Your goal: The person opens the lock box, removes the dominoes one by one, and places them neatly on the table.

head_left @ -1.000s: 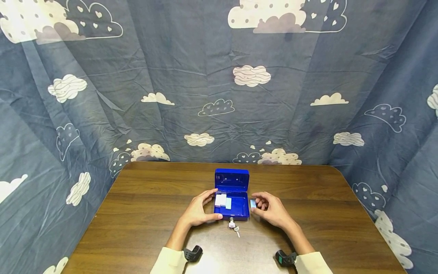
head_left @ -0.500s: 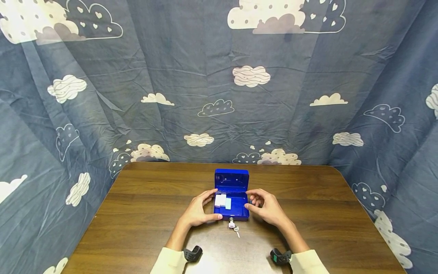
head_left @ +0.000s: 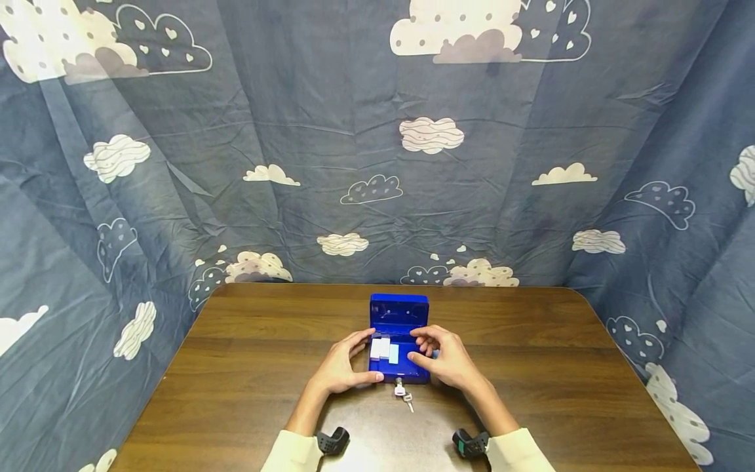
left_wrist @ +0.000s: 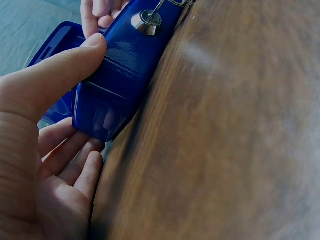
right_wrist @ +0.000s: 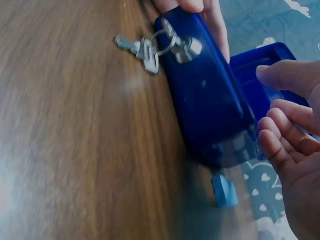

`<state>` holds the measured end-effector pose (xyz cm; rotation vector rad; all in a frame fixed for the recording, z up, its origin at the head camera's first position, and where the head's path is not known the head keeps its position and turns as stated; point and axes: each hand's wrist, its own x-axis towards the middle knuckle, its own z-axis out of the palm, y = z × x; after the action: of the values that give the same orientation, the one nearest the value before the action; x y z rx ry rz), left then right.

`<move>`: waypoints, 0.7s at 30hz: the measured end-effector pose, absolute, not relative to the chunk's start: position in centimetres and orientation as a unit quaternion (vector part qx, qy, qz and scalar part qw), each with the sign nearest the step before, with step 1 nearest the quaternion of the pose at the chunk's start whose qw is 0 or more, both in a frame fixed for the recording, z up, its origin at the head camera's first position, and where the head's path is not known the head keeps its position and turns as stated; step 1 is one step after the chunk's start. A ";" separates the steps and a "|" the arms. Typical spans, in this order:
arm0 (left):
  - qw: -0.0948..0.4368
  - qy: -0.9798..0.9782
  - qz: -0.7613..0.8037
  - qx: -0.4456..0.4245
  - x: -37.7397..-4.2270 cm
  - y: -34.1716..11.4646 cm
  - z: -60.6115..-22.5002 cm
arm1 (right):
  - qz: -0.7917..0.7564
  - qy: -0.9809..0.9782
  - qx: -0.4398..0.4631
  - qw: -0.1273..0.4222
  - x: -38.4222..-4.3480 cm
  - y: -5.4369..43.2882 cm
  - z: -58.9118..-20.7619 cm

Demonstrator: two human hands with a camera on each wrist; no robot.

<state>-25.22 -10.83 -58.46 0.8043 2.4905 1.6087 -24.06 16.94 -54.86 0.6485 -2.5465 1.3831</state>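
A blue metal cash box (head_left: pixel 422 375) stands on the table with its lid (head_left: pixel 398 309) raised at the back. My left hand (head_left: pixel 342 367) holds its left end, thumb at the front corner and fingers toward the back. White blocks (head_left: pixel 380 348) and a light-blue piece (head_left: pixel 394 354) lie in the left part of the box. Over the right part hovers my right hand (head_left: pixel 445 357), thumb and fingers apart with nothing between them. A small light-blue block (right_wrist: pixel 225 190) rests outside the box, by its right end, mostly hidden under the right hand in the head view.
A key (head_left: pixel 400 389) sits in the lock at the front of the box, with a second key (head_left: pixel 409 401) hanging from its ring onto the wooden table (head_left: pixel 265 354). Behind the table hangs a dark cloud-patterned curtain (head_left: pixel 307 216).
My right hand has moved left, from beside the box at the light-blue block to over the box's right part. The left hand has stayed on the box.
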 end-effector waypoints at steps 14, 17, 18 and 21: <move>0.033 0.804 0.527 0.272 -25.2 -10.8 -58.7 | 0.408 -0.884 0.222 0.052 -24.2 14.9 -54.1; 0.030 0.804 0.527 0.274 -25.3 -10.8 -58.6 | 0.398 -0.888 0.223 0.052 -24.4 14.6 -54.1; 0.029 0.804 0.527 0.275 -25.3 -10.8 -58.6 | 0.394 -0.889 0.225 0.054 -24.5 14.5 -54.2; 0.029 0.806 0.524 0.274 -25.3 -10.8 -58.6 | 0.381 -0.892 0.235 0.063 -24.7 14.2 -54.3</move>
<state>-25.34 -10.85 -58.58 0.8438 2.4856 1.6163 -24.70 14.22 -54.29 0.7084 -2.6940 1.1524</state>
